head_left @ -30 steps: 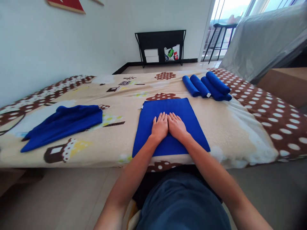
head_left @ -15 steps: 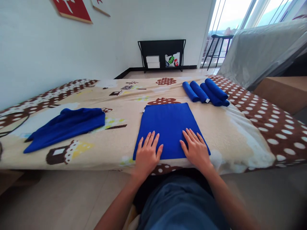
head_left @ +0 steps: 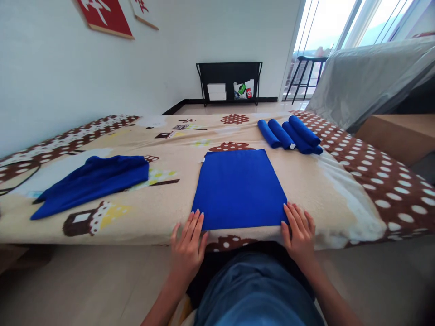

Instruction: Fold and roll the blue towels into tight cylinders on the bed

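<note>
A blue towel (head_left: pixel 239 188), folded flat into a square, lies on the patterned bedspread (head_left: pixel 170 199) right in front of me. My left hand (head_left: pixel 188 244) rests open at the towel's near left corner, fingertips touching its edge. My right hand (head_left: pixel 299 232) rests open at the near right corner, fingers stretched out flat. Neither hand holds anything.
A loose heap of blue towels (head_left: pixel 91 181) lies at the left of the bed. Several rolled blue towels (head_left: pixel 288 132) sit at the far right. A black shelf (head_left: pixel 231 81) stands against the far wall, a covered sofa (head_left: pixel 370 77) and a wooden box (head_left: pixel 397 133) at right.
My hands slid apart from the towel's middle, where they lay side by side, down and outward to its two near corners. The view tilted up slightly.
</note>
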A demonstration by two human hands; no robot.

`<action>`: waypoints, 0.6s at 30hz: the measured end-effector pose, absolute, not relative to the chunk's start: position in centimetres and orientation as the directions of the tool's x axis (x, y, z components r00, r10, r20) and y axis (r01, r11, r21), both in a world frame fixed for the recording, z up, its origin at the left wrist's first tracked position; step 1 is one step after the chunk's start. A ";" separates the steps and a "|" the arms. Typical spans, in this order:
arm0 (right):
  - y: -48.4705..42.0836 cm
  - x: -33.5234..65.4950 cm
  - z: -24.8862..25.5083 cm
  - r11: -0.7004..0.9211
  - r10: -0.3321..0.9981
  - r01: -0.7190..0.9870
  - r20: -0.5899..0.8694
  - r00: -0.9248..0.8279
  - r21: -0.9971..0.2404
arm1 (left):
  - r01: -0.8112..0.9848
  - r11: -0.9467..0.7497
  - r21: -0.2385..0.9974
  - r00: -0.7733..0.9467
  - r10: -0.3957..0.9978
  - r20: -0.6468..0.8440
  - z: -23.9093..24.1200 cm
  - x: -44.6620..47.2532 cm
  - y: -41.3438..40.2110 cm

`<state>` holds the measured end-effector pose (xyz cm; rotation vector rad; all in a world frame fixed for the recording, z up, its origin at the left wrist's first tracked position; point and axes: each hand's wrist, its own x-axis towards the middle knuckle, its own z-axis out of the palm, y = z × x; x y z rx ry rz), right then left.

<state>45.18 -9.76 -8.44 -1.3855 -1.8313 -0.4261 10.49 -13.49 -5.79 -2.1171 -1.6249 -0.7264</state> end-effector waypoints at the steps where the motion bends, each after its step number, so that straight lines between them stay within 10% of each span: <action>1: -10.0 45.4 -8.3 0.354 0.657 0.910 0.750 -0.080 -0.214 | 0.965 -0.262 0.013 0.203 0.776 0.598 -5.2 10.5 -14.0; 9: -7.2 39.0 -1.2 0.484 0.703 0.843 0.677 -0.216 -0.233 | 0.914 -0.405 0.033 0.322 0.771 0.550 1.8 17.0 -9.7; 18: -5.3 35.1 -2.2 0.412 0.834 0.887 0.479 -0.274 -0.209 | 0.931 -0.359 0.069 0.310 0.874 0.375 -0.8 19.9 -6.3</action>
